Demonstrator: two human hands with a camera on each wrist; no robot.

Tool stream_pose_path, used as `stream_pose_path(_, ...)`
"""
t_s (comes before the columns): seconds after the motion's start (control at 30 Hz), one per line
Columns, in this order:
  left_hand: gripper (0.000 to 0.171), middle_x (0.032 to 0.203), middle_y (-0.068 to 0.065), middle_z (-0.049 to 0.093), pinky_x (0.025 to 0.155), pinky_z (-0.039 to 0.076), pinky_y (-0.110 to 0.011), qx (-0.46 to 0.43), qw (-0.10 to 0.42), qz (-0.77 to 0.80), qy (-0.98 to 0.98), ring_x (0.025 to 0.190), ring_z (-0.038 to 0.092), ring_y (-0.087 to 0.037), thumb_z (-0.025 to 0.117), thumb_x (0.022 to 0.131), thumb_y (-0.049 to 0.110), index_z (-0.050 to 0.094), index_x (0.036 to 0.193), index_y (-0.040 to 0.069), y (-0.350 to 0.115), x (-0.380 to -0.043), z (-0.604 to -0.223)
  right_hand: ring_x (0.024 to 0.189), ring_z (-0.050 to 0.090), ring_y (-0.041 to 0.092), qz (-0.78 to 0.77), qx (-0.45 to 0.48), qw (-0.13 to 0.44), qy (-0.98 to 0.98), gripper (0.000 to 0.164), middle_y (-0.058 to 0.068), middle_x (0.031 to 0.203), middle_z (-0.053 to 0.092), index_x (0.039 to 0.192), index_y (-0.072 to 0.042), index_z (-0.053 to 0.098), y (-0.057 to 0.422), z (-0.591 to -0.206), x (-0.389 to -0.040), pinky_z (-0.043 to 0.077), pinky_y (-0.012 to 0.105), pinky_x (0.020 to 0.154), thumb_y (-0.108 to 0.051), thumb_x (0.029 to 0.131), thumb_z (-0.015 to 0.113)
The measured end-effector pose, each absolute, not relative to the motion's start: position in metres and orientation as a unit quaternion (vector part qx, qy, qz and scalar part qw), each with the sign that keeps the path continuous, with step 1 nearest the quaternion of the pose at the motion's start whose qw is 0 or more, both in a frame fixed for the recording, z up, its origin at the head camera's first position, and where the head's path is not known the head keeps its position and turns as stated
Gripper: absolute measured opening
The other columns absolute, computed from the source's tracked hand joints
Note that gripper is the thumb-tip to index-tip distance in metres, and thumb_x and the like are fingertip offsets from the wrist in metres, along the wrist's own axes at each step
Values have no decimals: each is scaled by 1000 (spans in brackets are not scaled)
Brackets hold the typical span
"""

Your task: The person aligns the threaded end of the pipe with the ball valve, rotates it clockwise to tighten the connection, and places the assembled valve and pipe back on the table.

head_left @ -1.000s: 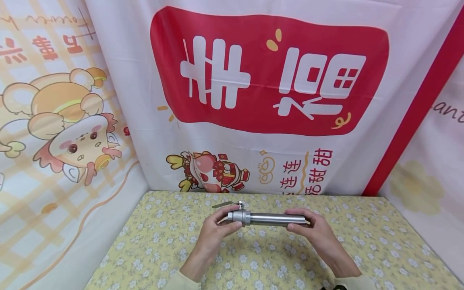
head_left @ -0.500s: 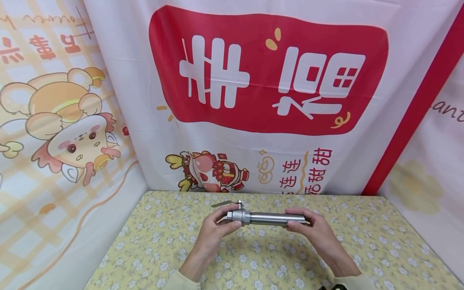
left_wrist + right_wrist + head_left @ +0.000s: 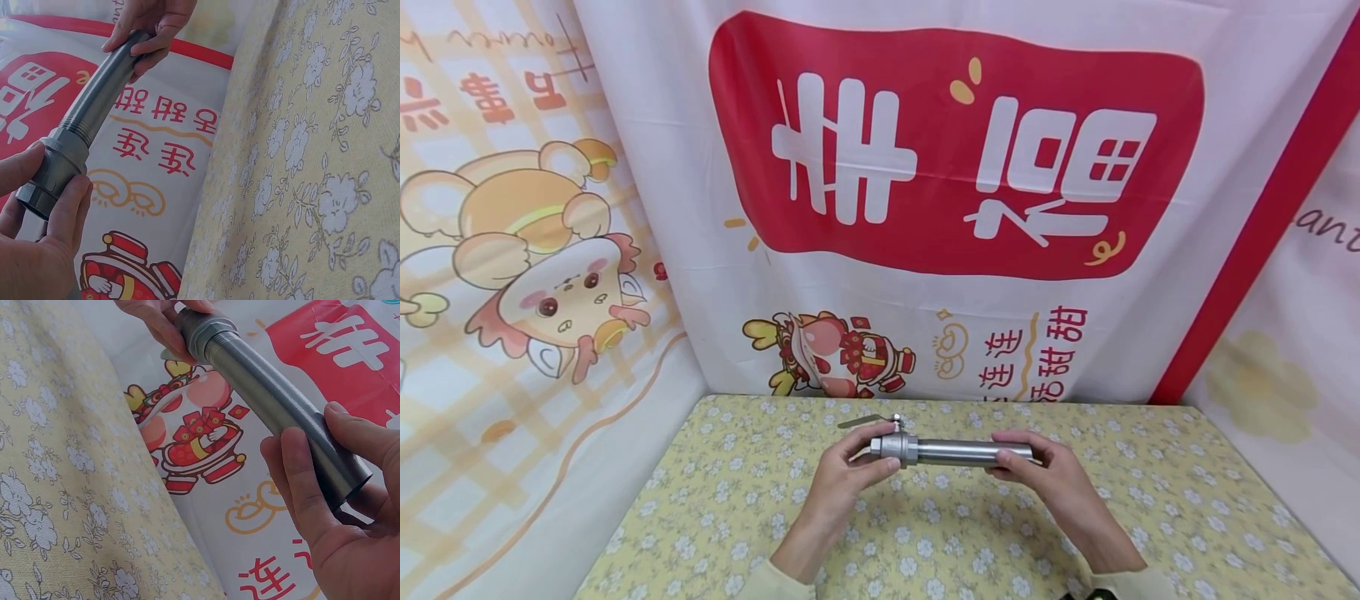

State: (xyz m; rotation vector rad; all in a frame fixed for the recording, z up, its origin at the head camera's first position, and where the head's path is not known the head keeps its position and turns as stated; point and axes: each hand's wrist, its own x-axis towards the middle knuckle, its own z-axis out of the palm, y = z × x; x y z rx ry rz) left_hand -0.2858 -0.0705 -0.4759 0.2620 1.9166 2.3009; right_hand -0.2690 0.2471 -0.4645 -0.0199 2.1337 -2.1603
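Observation:
My left hand (image 3: 842, 475) grips a metal ball valve (image 3: 891, 448), its thumb on the near side and fingers round the far side. The valve's flat lever handle (image 3: 868, 421) sticks out to the left above the fingers. A smooth steel pipe (image 3: 962, 452) runs from the valve's right end, with a few threads (image 3: 78, 128) showing at the joint in the left wrist view. My right hand (image 3: 1052, 469) holds the pipe near its free end, thumb on the near side and fingers beyond. In the right wrist view the pipe's open end (image 3: 350, 490) lies between thumb and fingers.
Valve and pipe are held level above a table with a yellow floral cloth (image 3: 940, 542). A white curtain with a red printed panel (image 3: 955, 150) hangs behind the table. Printed cloths hang at the left (image 3: 542, 292) and right (image 3: 1285, 333) sides.
The right thumb has shifted slightly leftward and up over the pipe, and the fingers have shifted a little round it. The left hand and the valve stay in place.

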Motion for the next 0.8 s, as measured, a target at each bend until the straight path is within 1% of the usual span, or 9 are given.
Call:
stream_pose_path(0.17, 54, 149, -15, 62, 98, 64, -31, 88, 68, 764, 636, 123, 73, -25, 89, 90, 9, 72, 141, 8, -71, -286, -477, 108, 76, 20, -696, 17, 37, 716, 44, 12, 130, 68, 139, -1, 70, 244, -464, -271, 65, 34, 99, -25, 103, 78)
stream_pose_path(0.37, 53, 148, -15, 62, 97, 64, -32, 89, 66, 760, 641, 122, 73, -26, 89, 90, 9, 72, 140, 8, -71, -286, -479, 106, 76, 19, -693, 35, 28, 720, 40, 9, 127, 70, 134, -1, 73, 241, -464, -271, 66, 35, 97, -25, 103, 79)
stream_pose_path(0.5, 52, 146, -16, 62, 96, 64, -31, 92, 65, 757, 643, 121, 73, -25, 88, 91, 10, 72, 140, 8, -70, -286, -480, 106, 76, 20, -696, 33, 24, 717, 41, 8, 127, 70, 135, 2, 71, 241, -465, -271, 66, 36, 96, -24, 103, 78)
stream_pose_path(0.6, 52, 147, -16, 62, 96, 64, -31, 91, 65, 759, 641, 120, 73, -25, 88, 91, 10, 72, 141, 7, -69, -286, -480, 105, 75, 20, -699, 31, 21, 714, 41, 7, 125, 69, 135, 2, 70, 240, -465, -270, 66, 35, 95, -23, 103, 78)
stream_pose_path(0.67, 52, 148, -16, 61, 96, 64, -30, 89, 67, 762, 637, 121, 73, -24, 88, 92, 9, 72, 141, 7, -69, -286, -480, 105, 75, 20, -699, 24, 24, 714, 42, 7, 125, 70, 135, 2, 70, 241, -465, -270, 66, 35, 95, -22, 102, 79)
stream_pose_path(0.8, 53, 149, -18, 61, 97, 63, -30, 84, 70, 767, 633, 121, 73, -24, 87, 92, 9, 71, 143, 7, -70, -287, -480, 109, 74, 19, -697, 13, 40, 716, 44, 4, 125, 72, 137, -4, 71, 243, -465, -269, 65, 37, 99, -20, 98, 83)
